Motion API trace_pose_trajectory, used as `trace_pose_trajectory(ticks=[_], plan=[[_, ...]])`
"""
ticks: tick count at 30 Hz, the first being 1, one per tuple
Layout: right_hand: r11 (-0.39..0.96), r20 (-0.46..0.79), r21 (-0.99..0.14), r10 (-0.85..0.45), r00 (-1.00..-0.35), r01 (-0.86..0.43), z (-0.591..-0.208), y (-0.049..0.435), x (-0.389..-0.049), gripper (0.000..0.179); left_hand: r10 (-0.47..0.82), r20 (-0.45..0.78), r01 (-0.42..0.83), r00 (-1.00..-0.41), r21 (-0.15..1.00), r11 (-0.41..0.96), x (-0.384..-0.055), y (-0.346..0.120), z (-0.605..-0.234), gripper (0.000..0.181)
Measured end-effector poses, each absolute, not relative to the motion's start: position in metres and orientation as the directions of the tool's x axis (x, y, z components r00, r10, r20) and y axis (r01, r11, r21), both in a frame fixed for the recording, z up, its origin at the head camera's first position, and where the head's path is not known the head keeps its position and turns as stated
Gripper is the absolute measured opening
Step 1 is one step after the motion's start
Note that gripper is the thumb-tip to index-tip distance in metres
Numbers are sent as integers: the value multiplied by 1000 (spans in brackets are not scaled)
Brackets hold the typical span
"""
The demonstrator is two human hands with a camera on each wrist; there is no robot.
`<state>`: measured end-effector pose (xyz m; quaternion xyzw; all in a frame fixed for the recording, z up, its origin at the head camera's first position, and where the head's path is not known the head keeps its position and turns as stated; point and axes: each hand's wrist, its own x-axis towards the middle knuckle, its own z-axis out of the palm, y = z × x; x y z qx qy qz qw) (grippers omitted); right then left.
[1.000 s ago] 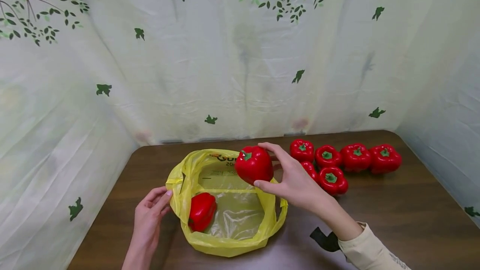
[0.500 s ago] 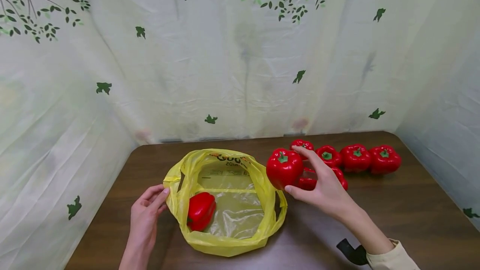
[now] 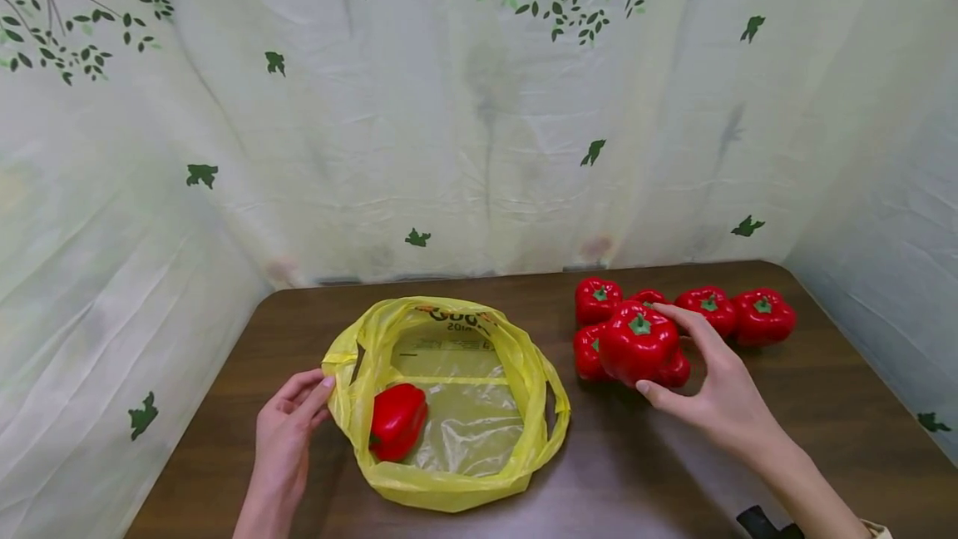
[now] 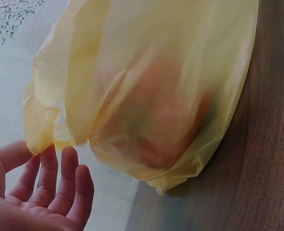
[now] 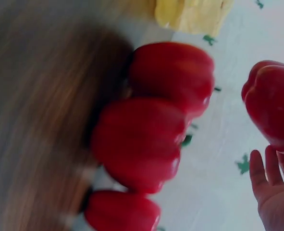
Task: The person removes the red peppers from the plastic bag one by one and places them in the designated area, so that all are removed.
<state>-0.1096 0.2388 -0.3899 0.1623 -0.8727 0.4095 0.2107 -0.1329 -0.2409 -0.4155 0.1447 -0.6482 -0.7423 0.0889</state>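
Observation:
My left hand (image 3: 288,427) pinches the left edge of a yellow plastic bag (image 3: 441,493) between thumb and finger. The bag stands with its mouth spread wide, and one red bell pepper (image 3: 400,421) lies inside at the left; through the film it shows as a blurred reddish shape in the left wrist view. My right hand (image 3: 722,389) holds another red bell pepper (image 3: 639,346) between thumb and fingers, stem up. In the right wrist view this held pepper (image 5: 275,103) is lifted above the others. Several more red bell peppers (image 3: 762,316) sit behind and beside it, some partly hidden.
The brown wooden table (image 3: 509,514) carries everything. A pale curtain (image 3: 479,148) printed with leaves encloses the back and sides. A black strap (image 3: 763,522) shows near the right wrist at the bottom edge.
My right hand has carried the bell pepper rightward from over the bag's mouth to in front of the grouped peppers. My left hand has kept its pinch on the bag, shifting slightly left.

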Motion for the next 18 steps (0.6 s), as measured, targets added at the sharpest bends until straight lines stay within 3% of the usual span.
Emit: trace_pose_trajectory(ticks=[13, 18], plan=[[670, 561, -618, 11, -828, -411, -398, 293, -89, 97, -341, -91, -50, -936, 990, -129, -132, -240, -415, 10], [711, 549, -619, 87, -831, -335, -405, 309, -83, 96, -348, -94, -55, -933, 991, -121, -132, -239, -416, 9]])
